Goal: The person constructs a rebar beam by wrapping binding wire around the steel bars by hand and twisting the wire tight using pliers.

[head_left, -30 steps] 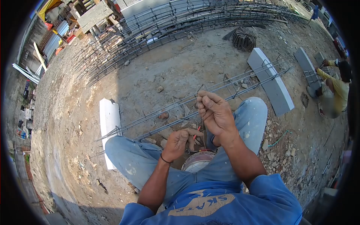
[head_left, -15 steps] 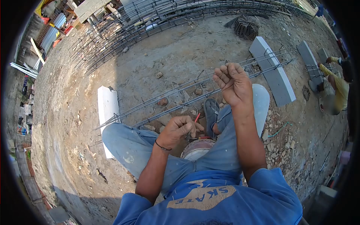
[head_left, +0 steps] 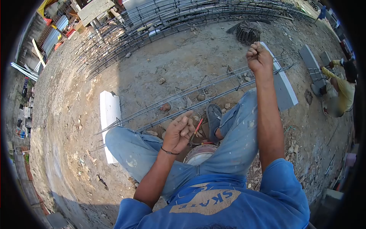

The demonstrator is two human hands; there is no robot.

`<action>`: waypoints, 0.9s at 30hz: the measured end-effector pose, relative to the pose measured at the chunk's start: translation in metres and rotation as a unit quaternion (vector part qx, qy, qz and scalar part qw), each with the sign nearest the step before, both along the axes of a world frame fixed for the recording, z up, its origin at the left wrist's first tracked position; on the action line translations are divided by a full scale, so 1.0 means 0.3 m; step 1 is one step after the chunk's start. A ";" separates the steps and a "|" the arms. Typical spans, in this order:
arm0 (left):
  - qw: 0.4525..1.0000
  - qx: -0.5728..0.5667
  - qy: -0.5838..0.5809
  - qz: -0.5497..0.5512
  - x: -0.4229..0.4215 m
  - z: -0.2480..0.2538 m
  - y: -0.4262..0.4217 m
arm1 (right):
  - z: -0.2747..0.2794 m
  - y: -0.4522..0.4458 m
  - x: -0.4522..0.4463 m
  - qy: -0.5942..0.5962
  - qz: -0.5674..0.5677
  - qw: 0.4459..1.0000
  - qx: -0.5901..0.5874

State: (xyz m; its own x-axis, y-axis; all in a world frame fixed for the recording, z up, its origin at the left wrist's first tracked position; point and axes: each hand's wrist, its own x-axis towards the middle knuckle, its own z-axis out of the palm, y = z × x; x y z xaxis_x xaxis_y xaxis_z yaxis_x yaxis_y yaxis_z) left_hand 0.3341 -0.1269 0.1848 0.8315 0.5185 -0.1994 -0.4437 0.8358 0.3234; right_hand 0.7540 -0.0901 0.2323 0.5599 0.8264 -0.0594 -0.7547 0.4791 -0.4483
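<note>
My left hand (head_left: 178,131), a dark band at its wrist, is closed with curled fingers above my left knee. My right hand (head_left: 260,58) is raised and closed, thumb against fingers, in front of the right-hand block. Anything thin in either hand is too small to make out. A tool's red handle (head_left: 198,125) stands beside my left fingers; whether they touch cannot be told. Below both hands a slim rebar frame (head_left: 171,112) with bent stirrups lies across a white block (head_left: 109,114) on the left and a grey-white block (head_left: 284,84) on the right.
A round bucket-like seat (head_left: 198,152) shows between my legs. More rebar cages (head_left: 167,19) lie at the back, near a bundle of bent stirrups (head_left: 248,32). On the right a person in a yellow shirt (head_left: 345,93) crouches by another block (head_left: 313,63). Rubble (head_left: 293,141) covers the ground.
My right hand has moved away, up and to the right, and its fingers are more tightly curled. My left hand has turned palm-up and risen slightly. The hands are farther apart.
</note>
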 end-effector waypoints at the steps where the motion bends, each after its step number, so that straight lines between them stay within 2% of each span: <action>1: 0.992 0.051 0.112 0.035 -0.009 -0.010 0.000 | 0.010 0.011 -0.011 -0.047 0.001 0.998 -0.046; 2: 0.992 0.052 0.111 0.034 -0.014 -0.017 0.003 | 0.021 0.020 -0.021 -0.095 0.002 0.991 -0.091; 5: 0.980 0.079 0.169 0.075 -0.009 0.023 0.006 | 0.026 0.026 -0.032 -0.109 -0.035 0.988 -0.101; 6: 0.983 0.031 0.151 0.097 -0.002 0.051 -0.009 | 0.015 0.027 -0.022 -0.108 -0.038 0.988 -0.099; 7: 0.984 -0.018 0.133 0.118 0.003 0.070 -0.023 | 0.001 0.024 -0.013 -0.086 -0.042 0.993 -0.072; 8: 0.984 -0.017 0.133 0.116 0.006 0.079 -0.034 | -0.012 0.021 -0.001 -0.064 -0.046 0.996 -0.046; 11: 0.991 -0.019 0.104 0.080 0.002 0.061 -0.048 | -0.020 0.013 0.003 -0.035 -0.050 0.995 -0.077; 13: 0.982 0.066 0.174 0.034 -0.014 -0.020 -0.053 | -0.020 0.002 -0.010 -0.042 -0.038 0.995 -0.079; 17: 0.966 0.048 0.253 0.007 -0.016 -0.081 -0.078 | -0.004 -0.003 -0.054 -0.025 -0.034 0.997 -0.058; 19: 0.958 -0.029 0.283 -0.024 -0.023 -0.107 -0.082 | 0.017 -0.002 -0.115 -0.042 -0.026 0.998 -0.040; 20: 0.958 -0.027 0.285 -0.025 -0.015 -0.110 -0.086 | 0.030 0.001 -0.150 -0.060 -0.011 0.998 -0.024; 22: 0.917 0.020 0.399 -0.013 0.012 -0.104 -0.099 | 0.039 0.009 -0.204 -0.083 0.002 0.997 -0.001; 23: 0.916 0.022 0.400 -0.010 0.015 -0.128 -0.088 | 0.043 0.012 -0.230 -0.107 0.015 0.994 0.019; 24: 0.836 0.246 0.484 0.077 0.032 -0.132 -0.065 | 0.044 0.011 -0.254 -0.106 0.015 0.994 0.023; 25: 0.697 0.453 0.532 0.158 0.049 -0.134 -0.044 | 0.047 0.010 -0.275 -0.115 0.020 0.993 0.032; 26: 0.612 0.555 0.535 0.179 0.059 -0.136 -0.028 | 0.049 0.008 -0.297 -0.124 0.025 0.991 0.040; 27: 0.517 0.644 0.530 0.195 0.101 -0.046 -0.021 | 0.050 0.006 -0.324 -0.122 0.026 0.991 0.040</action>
State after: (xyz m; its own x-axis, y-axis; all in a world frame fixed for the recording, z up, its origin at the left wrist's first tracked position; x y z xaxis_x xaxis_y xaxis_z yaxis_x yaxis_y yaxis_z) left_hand 0.3644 -0.1334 0.1711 0.3919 0.8752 0.2836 0.4988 -0.4612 0.7338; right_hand 0.6568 -0.0884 0.2472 0.5057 0.8515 0.1388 -0.6536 0.4831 -0.5826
